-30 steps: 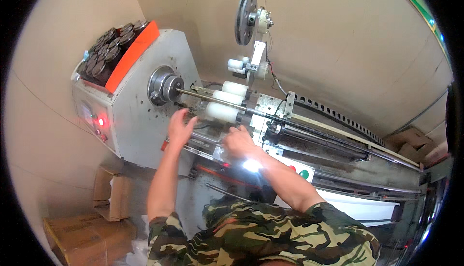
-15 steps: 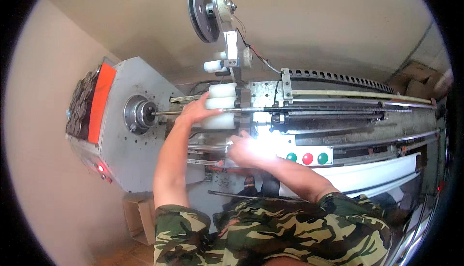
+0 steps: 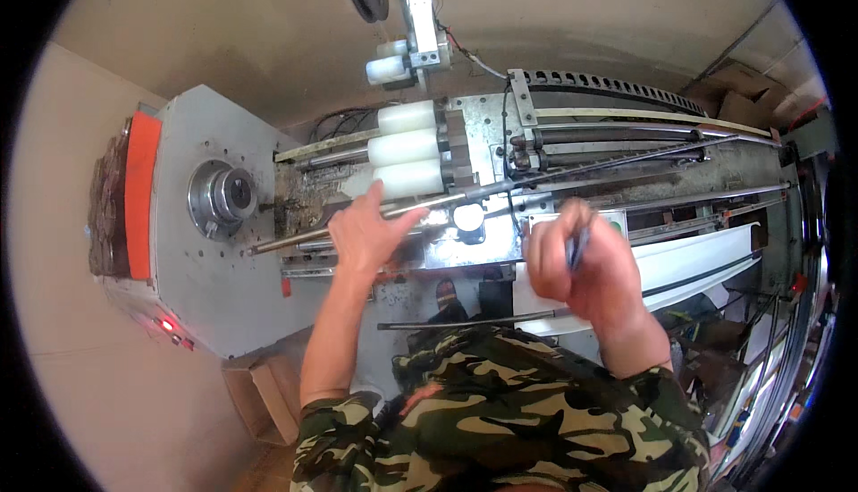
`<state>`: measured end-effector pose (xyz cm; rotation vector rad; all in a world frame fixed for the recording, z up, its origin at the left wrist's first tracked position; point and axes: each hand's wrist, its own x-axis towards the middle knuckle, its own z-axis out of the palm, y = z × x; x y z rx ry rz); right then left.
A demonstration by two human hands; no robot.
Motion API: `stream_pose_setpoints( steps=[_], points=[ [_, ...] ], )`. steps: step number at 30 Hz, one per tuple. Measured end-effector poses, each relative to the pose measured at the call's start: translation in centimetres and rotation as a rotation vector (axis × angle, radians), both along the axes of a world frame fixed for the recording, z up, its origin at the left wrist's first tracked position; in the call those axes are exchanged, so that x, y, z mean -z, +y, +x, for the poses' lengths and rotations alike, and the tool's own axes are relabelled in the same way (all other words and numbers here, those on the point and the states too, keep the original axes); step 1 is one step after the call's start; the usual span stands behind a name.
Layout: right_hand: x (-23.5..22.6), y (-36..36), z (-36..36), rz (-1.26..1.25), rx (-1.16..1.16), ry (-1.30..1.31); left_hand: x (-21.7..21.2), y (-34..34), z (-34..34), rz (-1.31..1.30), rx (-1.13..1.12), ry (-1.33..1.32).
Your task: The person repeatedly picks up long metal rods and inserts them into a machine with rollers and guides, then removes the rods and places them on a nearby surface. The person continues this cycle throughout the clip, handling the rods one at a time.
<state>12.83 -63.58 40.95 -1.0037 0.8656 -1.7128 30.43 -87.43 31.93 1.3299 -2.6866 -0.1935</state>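
A long metal rod slants across the machine, its left end out in front of the grey headstock, apart from the round chuck. My left hand is closed round the rod near its left end, fingers pointing toward the white rollers. The rod's far part lies over the machine bed on the right. Raised above the bed's front edge, my right hand is curled round a small dark object; motion blur hides what kind it is.
The grey headstock with an orange panel stands at left. A pulley arm rises behind the rollers. A white trough runs along the front right, another thin rod lies near my body, and a cardboard box sits on the floor.
The rod's left end has come out of the chuck and swung toward me, with my left hand on it. My right hand has lifted away from the machine, rightward, with a dark object.
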Motion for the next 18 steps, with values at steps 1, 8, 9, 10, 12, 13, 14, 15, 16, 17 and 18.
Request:
stream_pose_setpoints(
  steps=[1, 8, 9, 10, 12, 13, 14, 15, 16, 17, 18],
  points=[
    [-0.5, 0.7, 1.6, -0.071, -0.018, 0.013, 0.9, 0.9, 0.5, -0.074, 0.026, 0.056],
    [-3.4, -2.1, 7.5, -0.504, -0.271, -0.037, 4.0, 2.8, 1.7, -0.274, 0.082, 0.217],
    [-2.8, -1.5, 8.1, -0.440, -0.237, 0.021, 4.2, 3.0, 1.4, -0.251, 0.081, 0.219],
    [-2.7, -1.5, 7.2, -0.291, -0.285, 0.112, 4.4, 3.1, 1.2, -0.227, 0.080, 0.221],
    [-3.6, -1.8, 6.0, 0.001, -0.403, 0.312, 4.5, 3.2, 1.1, -0.134, 0.043, 0.187],
    [-2.4, -2.2, 5.5, 0.121, -0.393, 0.307, 4.0, 3.4, 1.2, -0.137, 0.036, 0.192],
    [-1.1, -2.5, 4.9, 0.247, -0.380, 0.293, 3.7, 3.5, 1.3, -0.139, 0.029, 0.198],
    [0.1, -4.1, 3.4, 0.459, -0.207, 0.662, 3.4, 3.6, 1.0, -0.155, 0.036, 0.181],
    [4.2, -5.5, 1.8, 0.357, 0.126, 1.073, 3.0, 3.8, 1.0, -0.116, 0.044, 0.185],
    [5.7, -6.6, -0.1, 0.360, 0.130, 1.174, 2.6, 3.8, 0.9, -0.080, 0.046, 0.193],
    [6.1, -7.7, -1.3, 0.353, 0.134, 1.271, 2.3, 3.8, 1.0, -0.051, 0.046, 0.196]
  ],
)
